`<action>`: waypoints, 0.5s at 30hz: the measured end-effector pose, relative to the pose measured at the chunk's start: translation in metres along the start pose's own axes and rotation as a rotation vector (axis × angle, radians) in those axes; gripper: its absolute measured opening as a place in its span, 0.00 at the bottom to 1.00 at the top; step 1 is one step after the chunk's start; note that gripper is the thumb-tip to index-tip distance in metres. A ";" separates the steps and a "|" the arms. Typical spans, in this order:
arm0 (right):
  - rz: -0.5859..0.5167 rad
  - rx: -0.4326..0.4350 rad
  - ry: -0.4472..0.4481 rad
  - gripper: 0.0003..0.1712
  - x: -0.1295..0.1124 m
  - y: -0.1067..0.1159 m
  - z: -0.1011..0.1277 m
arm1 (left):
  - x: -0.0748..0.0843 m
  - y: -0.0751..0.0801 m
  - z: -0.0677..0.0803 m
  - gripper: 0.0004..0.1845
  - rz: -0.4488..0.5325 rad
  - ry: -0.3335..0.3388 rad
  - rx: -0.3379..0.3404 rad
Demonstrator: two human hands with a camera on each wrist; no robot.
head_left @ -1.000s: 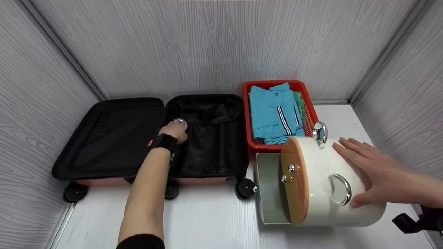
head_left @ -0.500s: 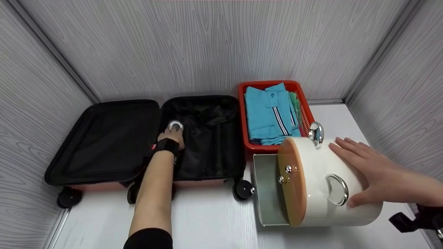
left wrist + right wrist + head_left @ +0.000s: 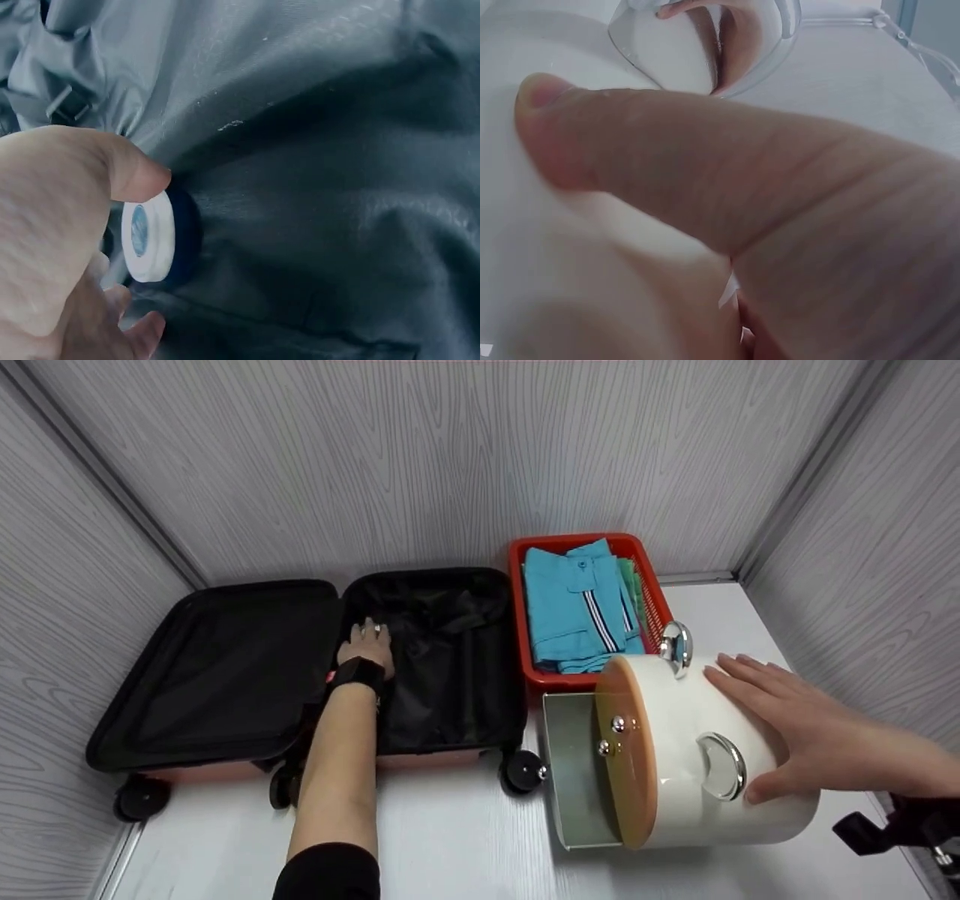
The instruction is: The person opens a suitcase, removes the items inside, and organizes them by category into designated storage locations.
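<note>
Inside the deep half of the black-lined suitcase [image 3: 450, 682], my left hand [image 3: 365, 651] reaches down near the hinge side with its fingers spread. Below it is a small round jar [image 3: 151, 238] with a white lid and dark blue body, resting against the lining. In the left wrist view my thumb tip meets the lid's upper edge, and the other fingers lie apart below the jar. My right hand [image 3: 795, 720] rests flat, fingers spread, on a white rounded storage box [image 3: 690, 795] with an amber front, silver knobs and chrome handles. A greyish drawer [image 3: 581, 810] sticks out from that front.
A red basket [image 3: 534, 678] with folded blue clothes [image 3: 562, 607] stands behind the storage box, right beside the suitcase. The suitcase's flatter half [image 3: 225, 675] lies spread at left. Black wheels [image 3: 523, 772] jut from its near edge. Grey wood-grain walls enclose the table.
My left hand has come forward over the jar lid, its fingers now stretched across it and mostly covering it. My right hand stays on the storage box. The whole head view has shifted slightly.
</note>
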State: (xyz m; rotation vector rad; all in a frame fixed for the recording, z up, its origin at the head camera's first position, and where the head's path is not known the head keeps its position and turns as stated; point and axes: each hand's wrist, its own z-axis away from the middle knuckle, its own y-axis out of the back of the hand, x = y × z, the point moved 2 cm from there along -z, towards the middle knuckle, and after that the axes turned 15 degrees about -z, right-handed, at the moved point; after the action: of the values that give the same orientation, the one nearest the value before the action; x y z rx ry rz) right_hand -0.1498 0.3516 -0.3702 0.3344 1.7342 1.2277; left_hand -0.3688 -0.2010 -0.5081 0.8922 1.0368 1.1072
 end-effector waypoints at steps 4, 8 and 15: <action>-0.042 -0.042 -0.063 0.78 -0.004 -0.002 -0.004 | -0.006 -0.013 0.005 0.40 0.052 0.036 -0.062; -0.041 -0.033 -0.040 0.78 -0.004 -0.001 -0.004 | -0.001 -0.012 0.011 0.37 0.015 0.058 -0.072; 0.007 0.002 0.021 0.79 -0.002 -0.001 -0.002 | 0.012 0.001 0.021 0.30 -0.010 0.080 -0.077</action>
State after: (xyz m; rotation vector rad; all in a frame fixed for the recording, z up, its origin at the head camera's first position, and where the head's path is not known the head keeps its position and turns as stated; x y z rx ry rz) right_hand -0.1502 0.3486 -0.3700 0.3297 1.7537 1.2387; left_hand -0.3479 -0.1901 -0.5039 0.7857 1.0559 1.1743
